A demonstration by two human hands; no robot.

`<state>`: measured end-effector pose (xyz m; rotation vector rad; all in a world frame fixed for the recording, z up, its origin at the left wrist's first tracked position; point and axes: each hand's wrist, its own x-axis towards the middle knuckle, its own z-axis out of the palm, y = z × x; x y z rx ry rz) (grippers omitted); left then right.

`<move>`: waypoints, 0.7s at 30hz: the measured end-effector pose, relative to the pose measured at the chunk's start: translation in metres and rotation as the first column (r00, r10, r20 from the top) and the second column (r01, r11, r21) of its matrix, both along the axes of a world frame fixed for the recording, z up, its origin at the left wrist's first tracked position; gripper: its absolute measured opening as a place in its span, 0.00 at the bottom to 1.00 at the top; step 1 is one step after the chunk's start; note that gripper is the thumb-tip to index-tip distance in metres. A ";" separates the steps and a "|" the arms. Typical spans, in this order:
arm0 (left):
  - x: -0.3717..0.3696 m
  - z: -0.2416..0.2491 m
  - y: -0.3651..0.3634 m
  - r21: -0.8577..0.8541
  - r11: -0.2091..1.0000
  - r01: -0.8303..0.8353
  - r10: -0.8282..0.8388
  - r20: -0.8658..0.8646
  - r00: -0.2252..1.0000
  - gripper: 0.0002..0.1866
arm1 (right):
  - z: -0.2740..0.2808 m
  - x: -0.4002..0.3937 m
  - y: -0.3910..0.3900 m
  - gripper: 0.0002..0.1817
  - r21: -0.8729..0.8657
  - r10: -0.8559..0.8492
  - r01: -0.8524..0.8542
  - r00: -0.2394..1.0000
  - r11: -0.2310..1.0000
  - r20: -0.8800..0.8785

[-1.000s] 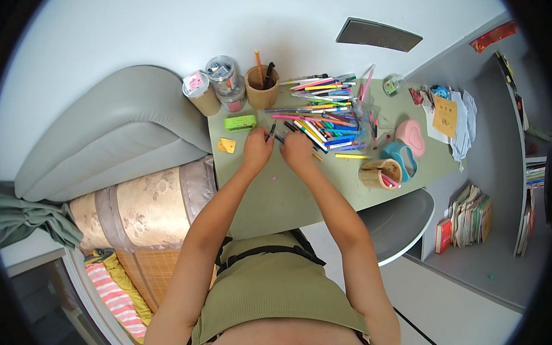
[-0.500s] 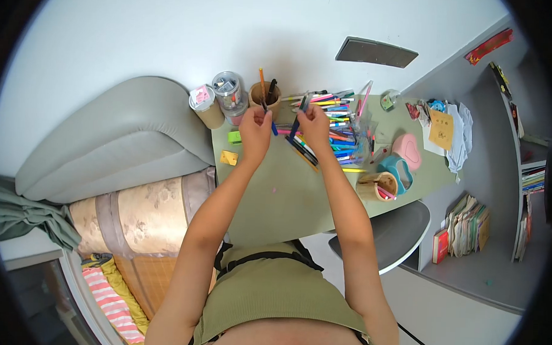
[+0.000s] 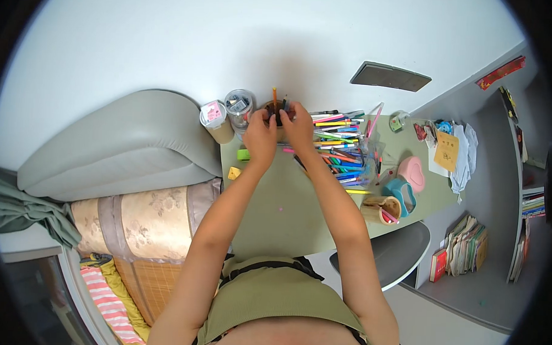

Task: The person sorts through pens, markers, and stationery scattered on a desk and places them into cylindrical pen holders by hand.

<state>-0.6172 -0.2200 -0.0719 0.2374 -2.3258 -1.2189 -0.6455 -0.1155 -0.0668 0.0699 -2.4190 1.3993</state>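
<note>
- Both hands are up at the far edge of the green desk [image 3: 287, 197], right over the brown pen cup [image 3: 276, 107] that sits against the wall.
- Left hand [image 3: 260, 135] is at the near-left rim of the cup, fingers curled in. Looks pinched on something dark, but it's too small to say for sure — can't tell what the grip is.
- Right hand [image 3: 299, 126] is at the cup's right side, fingers bunched over the opening. Same deal: closed-looking, but whatever is between the fingers is hidden.
- An orange pencil [image 3: 275, 97] stands upright in the cup, poking up between the two hands.
- Just right of the hands is a big pile of colored markers [image 3: 341, 147] spread across the desk, touching a clear plastic bag [image 3: 370, 130].
- Left of the cup: a clear jar [image 3: 237, 105] and a tan tube with a pink lid [image 3: 216, 117], side by side.
- A green eraser [image 3: 244, 154] and a yellow block [image 3: 234, 173] lie near the left wrist.
- Further right — a pink heart-shaped box [image 3: 411, 171], a teal holder [image 3: 402, 194] and a second wooden cup [image 3: 381, 209] with a few pens in it.
</note>
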 end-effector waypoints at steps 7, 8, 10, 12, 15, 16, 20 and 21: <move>0.005 -0.003 0.005 -0.109 0.991 -0.073 0.050 -0.196 0.979 0.17 | -0.011 0.003 -0.001 0.16 0.132 0.054 -0.028 0.979 0.991 -0.199; 0.007 -0.002 0.005 -0.086 0.995 -0.056 0.039 -0.185 0.982 0.17 | -0.013 0.002 -0.001 0.16 0.125 0.055 -0.024 0.967 0.992 -0.249; 0.016 -0.005 0.003 -0.041 0.999 -0.017 0.011 -0.155 0.988 0.18 | -0.006 0.010 0.005 0.17 0.074 0.062 -0.044 0.963 0.996 -0.262; 0.029 -0.010 0.005 0.011 0.998 0.059 -0.057 -0.108 0.992 0.16 | -0.004 0.022 0.019 0.17 0.050 0.042 -0.031 0.971 0.998 -0.235; 0.055 -0.022 0.012 -0.041 0.971 0.234 -0.237 -0.062 0.970 0.13 | -0.020 0.041 0.053 0.14 0.008 -0.016 0.017 0.989 1.000 -0.147; 0.063 -0.029 0.016 -0.078 0.949 0.304 -0.308 -0.047 0.950 0.12 | -0.034 0.048 0.067 0.13 -0.010 -0.041 0.040 0.997 0.999 -0.067; 0.086 -0.064 0.036 -0.315 0.797 0.515 -0.533 0.036 0.846 0.10 | -0.060 0.090 0.100 0.09 0.102 -0.122 0.115 0.990 0.988 0.066; 0.089 -0.071 0.043 -0.348 0.766 0.541 -0.566 0.033 0.823 0.11 | -0.064 0.102 0.105 0.09 0.155 -0.117 0.108 0.992 0.982 0.048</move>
